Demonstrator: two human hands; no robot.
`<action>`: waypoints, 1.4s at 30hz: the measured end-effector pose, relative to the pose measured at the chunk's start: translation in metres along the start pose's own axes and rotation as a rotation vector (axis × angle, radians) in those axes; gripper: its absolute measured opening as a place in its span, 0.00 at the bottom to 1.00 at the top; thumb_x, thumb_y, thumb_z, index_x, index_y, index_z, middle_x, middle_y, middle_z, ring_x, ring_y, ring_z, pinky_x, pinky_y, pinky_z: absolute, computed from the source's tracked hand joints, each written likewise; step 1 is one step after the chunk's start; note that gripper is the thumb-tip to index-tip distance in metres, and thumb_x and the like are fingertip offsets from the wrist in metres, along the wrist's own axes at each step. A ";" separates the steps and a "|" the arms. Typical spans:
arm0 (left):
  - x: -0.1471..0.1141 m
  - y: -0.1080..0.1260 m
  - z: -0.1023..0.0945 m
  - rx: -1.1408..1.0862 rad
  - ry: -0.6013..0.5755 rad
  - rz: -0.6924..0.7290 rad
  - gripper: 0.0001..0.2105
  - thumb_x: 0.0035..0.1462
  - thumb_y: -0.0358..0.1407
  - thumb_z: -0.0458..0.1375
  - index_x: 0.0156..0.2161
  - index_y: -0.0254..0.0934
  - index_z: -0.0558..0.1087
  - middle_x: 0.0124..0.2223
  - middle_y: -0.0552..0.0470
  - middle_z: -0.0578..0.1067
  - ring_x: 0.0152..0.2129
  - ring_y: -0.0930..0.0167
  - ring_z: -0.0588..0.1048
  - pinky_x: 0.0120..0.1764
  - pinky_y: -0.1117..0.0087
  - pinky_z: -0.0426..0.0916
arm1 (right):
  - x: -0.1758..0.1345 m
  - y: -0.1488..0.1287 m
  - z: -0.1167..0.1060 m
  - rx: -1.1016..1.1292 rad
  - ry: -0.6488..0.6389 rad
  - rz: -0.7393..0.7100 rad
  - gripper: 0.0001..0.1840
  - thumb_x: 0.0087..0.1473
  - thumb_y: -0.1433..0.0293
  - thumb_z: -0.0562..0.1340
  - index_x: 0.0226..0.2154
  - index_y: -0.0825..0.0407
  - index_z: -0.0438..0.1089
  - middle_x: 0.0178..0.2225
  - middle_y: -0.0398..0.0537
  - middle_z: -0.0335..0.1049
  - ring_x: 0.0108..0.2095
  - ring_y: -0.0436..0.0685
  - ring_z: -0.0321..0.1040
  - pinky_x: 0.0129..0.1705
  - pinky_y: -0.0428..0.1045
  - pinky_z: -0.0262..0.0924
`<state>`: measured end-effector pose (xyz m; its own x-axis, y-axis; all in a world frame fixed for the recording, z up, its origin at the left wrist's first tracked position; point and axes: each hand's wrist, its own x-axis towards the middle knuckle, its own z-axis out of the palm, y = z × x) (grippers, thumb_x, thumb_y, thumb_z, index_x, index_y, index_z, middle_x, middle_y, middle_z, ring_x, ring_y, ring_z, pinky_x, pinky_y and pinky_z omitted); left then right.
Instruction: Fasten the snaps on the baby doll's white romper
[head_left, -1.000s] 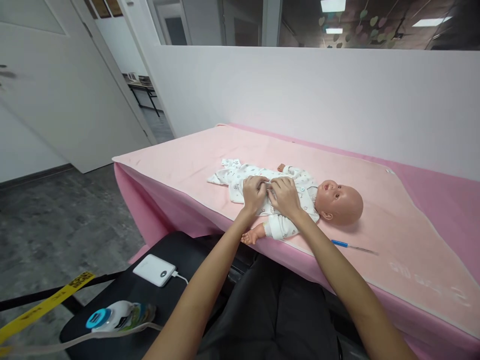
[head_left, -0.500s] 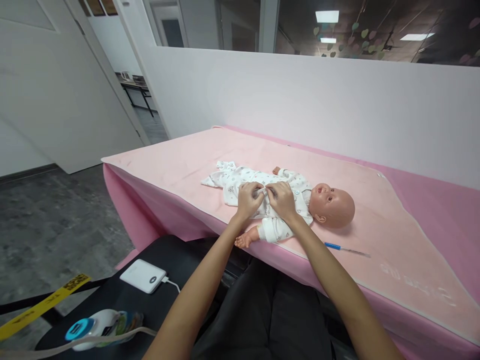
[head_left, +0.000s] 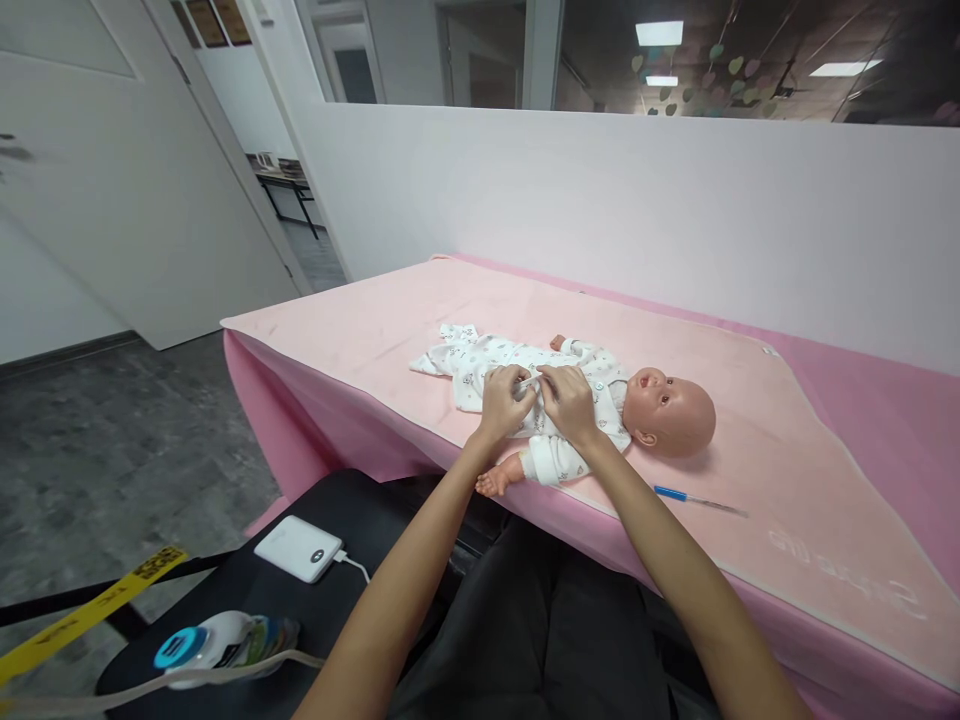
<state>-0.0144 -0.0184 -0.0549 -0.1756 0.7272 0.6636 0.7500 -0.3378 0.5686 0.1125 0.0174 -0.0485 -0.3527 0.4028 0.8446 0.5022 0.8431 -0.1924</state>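
A baby doll [head_left: 670, 415] lies on its back, head to the right, dressed in a white printed shirt [head_left: 606, 395] and matching trousers [head_left: 471, 368]. My left hand [head_left: 507, 402] is closed in a pinch at the doll's waist, gripping a thin white fabric edge or strip of the shirt. Close by on the right, my right hand [head_left: 568, 400] pinches the same white fabric near the belly. The fingertips hide the exact part being held. The doll's near arm [head_left: 551, 462] stretches toward the table's front edge, below my wrists.
Pink cloth [head_left: 795, 480] covers the table. A blue-handled thin tool [head_left: 697, 500] lies near its front edge, right of my right forearm. On a black chair [head_left: 352, 520] at lower left rest a white power bank [head_left: 298, 548] with a cable and a blue-capped bottle [head_left: 225, 642].
The whole view has shifted slightly, so things appear a little further right. Both hands keep their pinch at the doll's waist, with hardly any movement.
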 end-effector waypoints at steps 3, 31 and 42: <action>0.000 -0.001 -0.001 -0.073 0.005 -0.009 0.02 0.45 0.31 0.53 0.28 0.38 0.65 0.29 0.54 0.71 0.30 0.69 0.67 0.42 0.63 0.58 | 0.001 -0.001 0.000 -0.004 -0.010 0.012 0.11 0.57 0.72 0.52 0.39 0.53 0.69 0.31 0.48 0.72 0.33 0.55 0.66 0.41 0.51 0.59; 0.001 -0.015 -0.005 -0.497 0.216 -0.334 0.05 0.43 0.31 0.51 0.27 0.38 0.68 0.17 0.60 0.52 0.15 0.76 0.53 0.22 0.73 0.52 | 0.000 0.001 0.001 -0.099 -0.081 0.073 0.11 0.59 0.68 0.52 0.37 0.52 0.69 0.32 0.48 0.73 0.34 0.56 0.66 0.41 0.51 0.57; -0.006 0.003 -0.006 0.107 0.211 0.077 0.08 0.58 0.39 0.51 0.34 0.38 0.70 0.33 0.50 0.71 0.34 0.67 0.66 0.41 0.64 0.56 | -0.001 0.000 -0.002 -0.197 0.027 0.175 0.12 0.58 0.71 0.51 0.39 0.53 0.68 0.34 0.50 0.72 0.35 0.57 0.64 0.40 0.52 0.55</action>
<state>-0.0153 -0.0273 -0.0538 -0.2356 0.5571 0.7963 0.8279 -0.3140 0.4647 0.1140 0.0163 -0.0483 -0.2272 0.5245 0.8205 0.6990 0.6745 -0.2376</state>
